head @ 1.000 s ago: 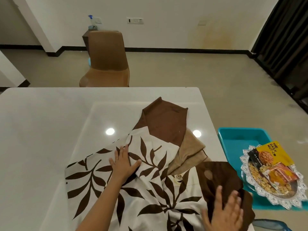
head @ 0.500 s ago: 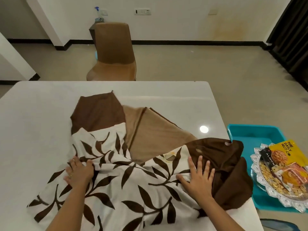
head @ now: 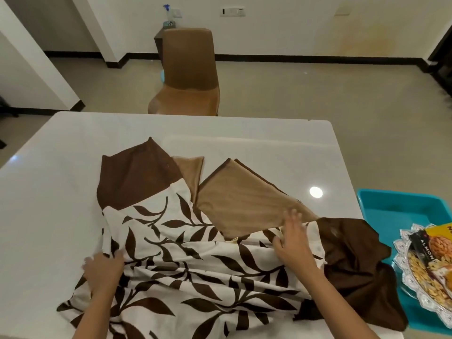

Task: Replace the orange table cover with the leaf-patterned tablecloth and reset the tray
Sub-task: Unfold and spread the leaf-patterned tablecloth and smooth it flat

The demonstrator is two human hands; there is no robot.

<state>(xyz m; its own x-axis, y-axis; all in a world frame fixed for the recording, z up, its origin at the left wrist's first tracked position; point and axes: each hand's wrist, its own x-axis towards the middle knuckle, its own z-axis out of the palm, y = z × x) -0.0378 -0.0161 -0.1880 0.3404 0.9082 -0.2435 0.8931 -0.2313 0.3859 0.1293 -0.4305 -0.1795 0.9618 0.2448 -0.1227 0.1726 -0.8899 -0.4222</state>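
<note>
The leaf-patterned tablecloth [head: 186,255], cream with brown leaves and dark brown borders, lies half unfolded and rumpled on the white table [head: 61,182]. My left hand [head: 104,267] grips its left edge, fingers curled into the fabric. My right hand [head: 292,243] rests on the cloth's right part, fingers spread, at the edge of a tan folded-over panel [head: 242,204]. A silver tray [head: 425,272] with nuts and snack packets sits at the far right, partly cut off by the frame. No orange cover is in view.
A teal plastic bin [head: 401,211] stands right of the table, under the silver tray. A brown chair [head: 188,77] stands beyond the table's far edge. A spray bottle [head: 168,18] sits behind it by the wall.
The cloth has spread further left and bunched into folds across the middle. My left hand moved right along the edge; my right hand shifted up toward the tan panel.
</note>
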